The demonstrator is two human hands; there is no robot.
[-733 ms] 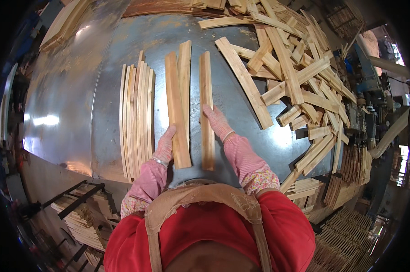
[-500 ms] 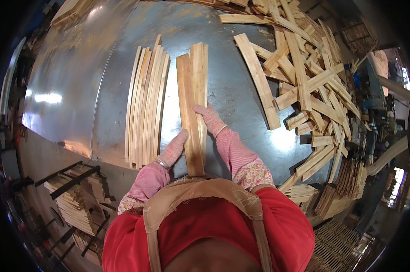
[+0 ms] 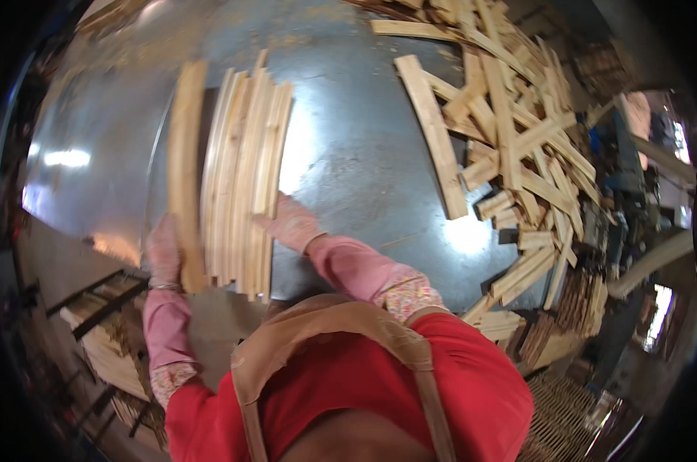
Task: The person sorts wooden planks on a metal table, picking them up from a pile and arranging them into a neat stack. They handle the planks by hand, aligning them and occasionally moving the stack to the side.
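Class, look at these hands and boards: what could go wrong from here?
The board in the left hand might knock the row of strips beside it. Those strips could spread if the right hand lets go. Boards crossing in the jumbled pile might slide if disturbed.

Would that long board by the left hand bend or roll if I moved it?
The long board would probably stay stiff, since it looks like solid wood. It likely wouldn't roll, because its broad face looks flat. Pushed along the metal table, it might slide easily, as much of that surface looks smooth and shiny.
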